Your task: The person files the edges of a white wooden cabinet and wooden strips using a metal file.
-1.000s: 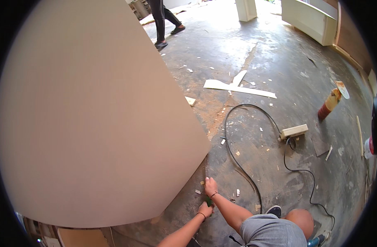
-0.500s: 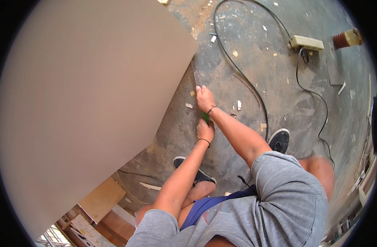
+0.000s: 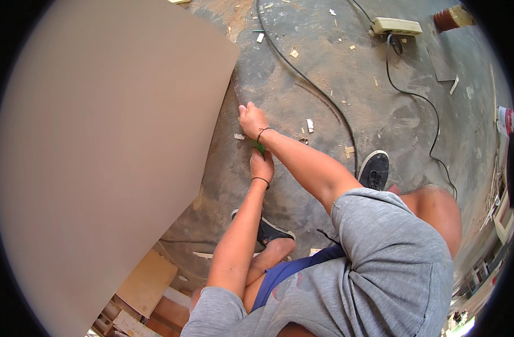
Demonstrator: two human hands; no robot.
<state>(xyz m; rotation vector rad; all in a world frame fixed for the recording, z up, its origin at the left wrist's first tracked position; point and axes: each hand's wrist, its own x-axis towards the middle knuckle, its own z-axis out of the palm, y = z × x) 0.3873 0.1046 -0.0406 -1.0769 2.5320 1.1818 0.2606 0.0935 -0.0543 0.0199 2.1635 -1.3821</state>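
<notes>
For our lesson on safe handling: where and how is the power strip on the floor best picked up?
Probably grip the power strip across its right end, coming from the right: it is a long, narrow block, and dark cords meet it near its left end, leaving the other free.

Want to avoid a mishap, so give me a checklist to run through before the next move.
1. Left hand closed on the green object: ok, it appears gripped.
2. Right hand grip: cannot tell, its palm is hidden.
3. Floor beside the hands free of scraps: not ok, a pale scrap lies there.
4. Black cable well away from the right shoe: not ok, it runs close beside it.
5. Large panel supported: cannot tell.
</notes>
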